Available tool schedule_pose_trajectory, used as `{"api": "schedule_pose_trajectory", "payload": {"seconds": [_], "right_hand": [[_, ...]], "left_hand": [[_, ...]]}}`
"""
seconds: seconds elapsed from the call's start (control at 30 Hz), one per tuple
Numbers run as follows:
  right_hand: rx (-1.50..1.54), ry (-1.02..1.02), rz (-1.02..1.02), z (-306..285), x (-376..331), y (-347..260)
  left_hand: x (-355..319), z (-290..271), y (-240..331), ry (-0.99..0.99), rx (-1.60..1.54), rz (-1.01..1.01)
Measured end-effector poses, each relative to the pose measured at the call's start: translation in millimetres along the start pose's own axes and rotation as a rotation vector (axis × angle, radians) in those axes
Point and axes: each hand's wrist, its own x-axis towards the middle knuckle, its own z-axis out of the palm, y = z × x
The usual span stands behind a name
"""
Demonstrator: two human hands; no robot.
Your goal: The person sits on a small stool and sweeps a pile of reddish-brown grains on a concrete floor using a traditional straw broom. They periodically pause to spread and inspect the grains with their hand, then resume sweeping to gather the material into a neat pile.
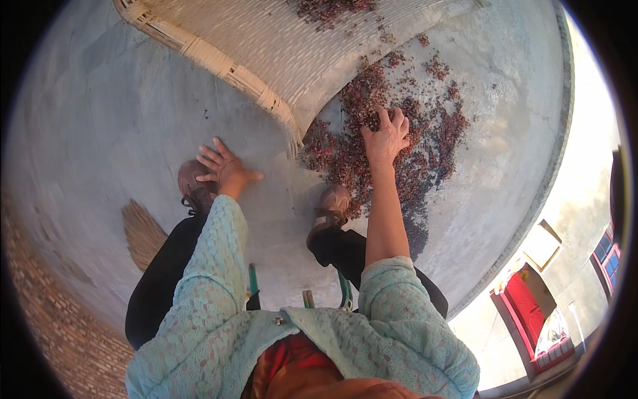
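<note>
My right hand (385,139) reaches down over a spread of small dark red dried husks (362,100) on the concrete floor, its fingers apart and curved, touching or just above them. I cannot see anything held in it. Small black seeds (415,226) lie among the husks and trail toward my right knee. My left hand (228,169), fingers spread, holds nothing and is over the floor beside my left shoe (193,178). Ahead of both hands a woven winnowing tray (262,93) with a bound rim rests on the floor, with more red husks (332,10) on it.
A straw broom (141,233) lies beside my left leg. My right shoe (333,199) stands at the edge of the husks. Green bars, seemingly of a seat, show between my legs (345,292). Brickwork (66,326) is at lower left; a red door (525,302) stands at right.
</note>
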Motion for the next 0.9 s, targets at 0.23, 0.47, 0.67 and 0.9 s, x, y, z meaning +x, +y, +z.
{"api": "schedule_pose_trajectory", "payload": {"seconds": [0.23, 0.47, 0.67, 0.9], "right_hand": [[0.154, 0.122, 0.09, 5.5, -21.9, 28.3], [0.743, 0.008, 0.214, 27.1, 25.5, 121.7], [0.302, -0.082, 0.011, 23.2, 22.2, 35.9], [0.033, -0.133, 0.06, 22.0, -6.2, -38.7]], "left_hand": [[1.3, -5.1, -2.9, -0.02, -0.003, -0.011], [-2.0, -12.1, 1.4, -0.025, -0.008, -0.004], [3.2, -5.8, -1.0, -0.035, -0.004, -0.025], [-3.0, -14.0, 0.9, -0.066, 0.016, -0.027]]}}
